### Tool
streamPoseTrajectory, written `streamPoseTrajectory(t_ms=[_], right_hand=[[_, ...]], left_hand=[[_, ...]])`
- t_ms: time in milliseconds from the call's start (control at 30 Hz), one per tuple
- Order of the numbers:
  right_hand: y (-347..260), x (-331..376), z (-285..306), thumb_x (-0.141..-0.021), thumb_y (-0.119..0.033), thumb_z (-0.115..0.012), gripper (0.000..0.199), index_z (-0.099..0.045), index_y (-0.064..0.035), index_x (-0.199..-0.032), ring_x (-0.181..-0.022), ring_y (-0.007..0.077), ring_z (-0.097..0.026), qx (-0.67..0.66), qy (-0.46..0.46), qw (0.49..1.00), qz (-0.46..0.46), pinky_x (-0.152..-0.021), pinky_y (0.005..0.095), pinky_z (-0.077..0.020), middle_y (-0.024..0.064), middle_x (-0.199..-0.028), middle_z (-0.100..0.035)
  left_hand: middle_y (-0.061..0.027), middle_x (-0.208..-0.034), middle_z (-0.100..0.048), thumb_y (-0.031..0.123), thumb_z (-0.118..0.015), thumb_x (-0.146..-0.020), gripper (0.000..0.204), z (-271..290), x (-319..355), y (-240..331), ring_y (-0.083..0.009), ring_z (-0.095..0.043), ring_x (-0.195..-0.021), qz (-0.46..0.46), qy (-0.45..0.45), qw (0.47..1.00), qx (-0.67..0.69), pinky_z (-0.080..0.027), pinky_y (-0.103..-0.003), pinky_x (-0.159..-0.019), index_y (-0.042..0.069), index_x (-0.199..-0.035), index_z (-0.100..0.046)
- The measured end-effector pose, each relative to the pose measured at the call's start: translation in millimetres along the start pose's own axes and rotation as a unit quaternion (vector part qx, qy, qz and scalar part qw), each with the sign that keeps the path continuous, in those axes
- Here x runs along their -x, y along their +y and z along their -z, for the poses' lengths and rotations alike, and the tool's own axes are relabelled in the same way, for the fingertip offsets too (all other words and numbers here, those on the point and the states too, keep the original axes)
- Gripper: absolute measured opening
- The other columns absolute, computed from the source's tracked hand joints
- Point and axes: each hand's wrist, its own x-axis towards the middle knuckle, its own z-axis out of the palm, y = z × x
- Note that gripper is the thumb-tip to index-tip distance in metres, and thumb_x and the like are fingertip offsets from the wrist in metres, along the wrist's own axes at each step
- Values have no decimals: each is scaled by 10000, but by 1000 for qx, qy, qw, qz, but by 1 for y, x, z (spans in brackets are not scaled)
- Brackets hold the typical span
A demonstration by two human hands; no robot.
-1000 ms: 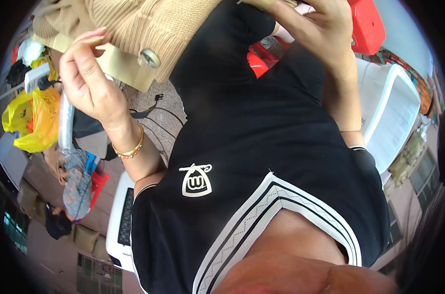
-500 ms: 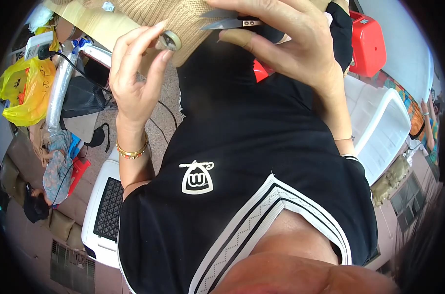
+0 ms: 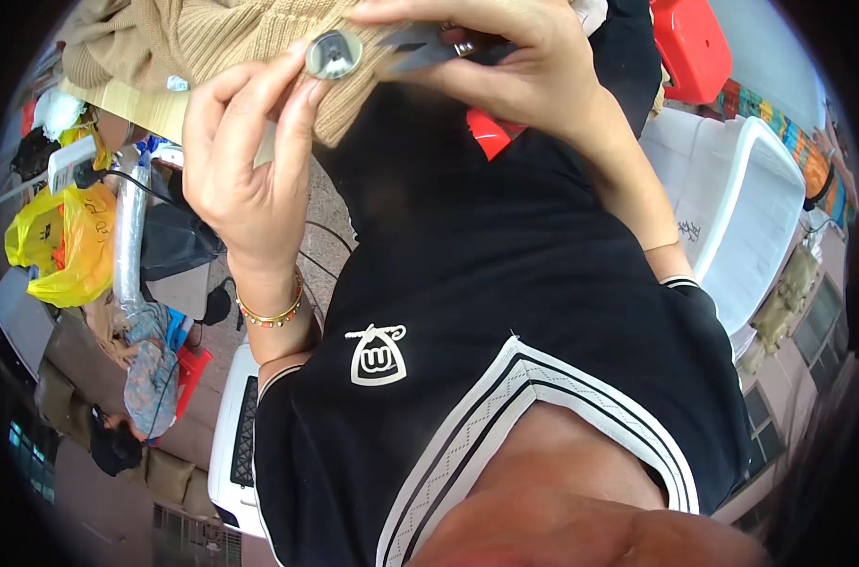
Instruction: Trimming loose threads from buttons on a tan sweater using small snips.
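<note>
Head view: my left hand (image 3: 245,175) pinches the tan knit sweater (image 3: 231,38) at 11 o'clock, thumb and fingers closed on the cuff right beside its silver button (image 3: 333,54). My right hand (image 3: 505,71), at 12 o'clock, is clamped on small metal snips (image 3: 420,47), tips touching the knit just beside the button. Button is on the cuff; trimming around it looks unfinished. White plastic chair (image 3: 732,217) at 3 o'clock.

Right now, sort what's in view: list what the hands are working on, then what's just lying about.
In hand:
left hand
right hand
tan ribbed knit garment
round silver metal button
small grey metal snips

Lying about:
yellow plastic bags
red plastic stool
white plastic chair
</note>
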Motion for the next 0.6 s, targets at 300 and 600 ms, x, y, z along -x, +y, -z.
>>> streamPoseTrajectory(t_ms=[300, 600], right_hand=[[0, -16, -8, -761, -1, -729, 342, -707, -65, -1096, -735, 230, -661, 94, -51, 994, 38, -653, 301, -500, 96, -822, -674], [-5, -25, -12, -852, -31, -717, 210, -711, -3, -1060, -808, 188, -691, 62, -60, 996, -32, -734, 288, -529, 122, -887, -723]], left_hand=[[-59, -917, -614, -44, -826, -742, 254, 5, 6, 1, -128, -606, -770, -33, 54, 997, -43, -481, -229, -637, 40, -977, -777], [-161, -1015, -708, -77, -743, -807, 150, 1, -4, 6, -229, -695, -912, -49, 43, 998, -16, -553, -289, -779, -19, -943, -723]])
